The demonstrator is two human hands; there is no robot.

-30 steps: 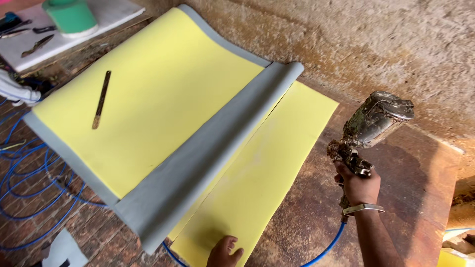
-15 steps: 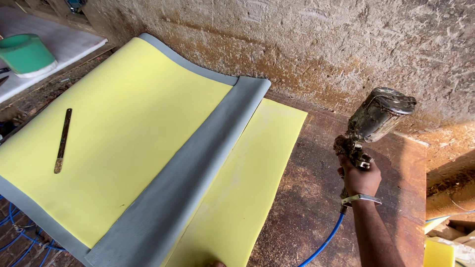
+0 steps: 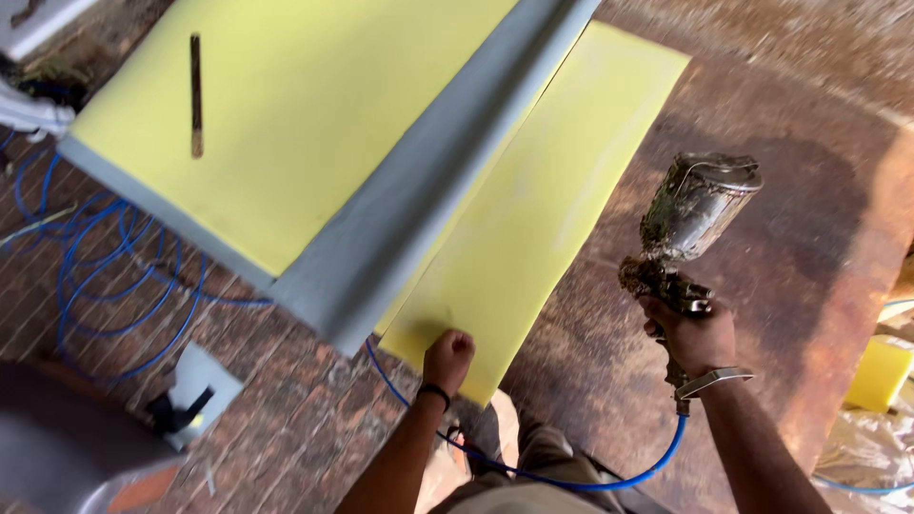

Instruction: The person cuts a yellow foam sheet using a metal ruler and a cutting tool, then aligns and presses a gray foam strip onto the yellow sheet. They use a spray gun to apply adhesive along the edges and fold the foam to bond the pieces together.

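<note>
Right hand (image 3: 693, 335) fingers clamped on crusted metal spray gun (image 3: 687, 224) | left hand (image 3: 447, 359) fisted on yellow foam sheet (image 3: 543, 205) edge at 6 o'clock | sheet is best pinned flat, gun held level.

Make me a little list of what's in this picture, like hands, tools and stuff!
left hand: fist pressed on the near edge of the yellow foam sheet
right hand: grips a grimy spray gun
hose: blue hose runs from the gun's handle
grey fabric: folded back over the foam
dark stick: lies on the larger yellow sheet
</note>
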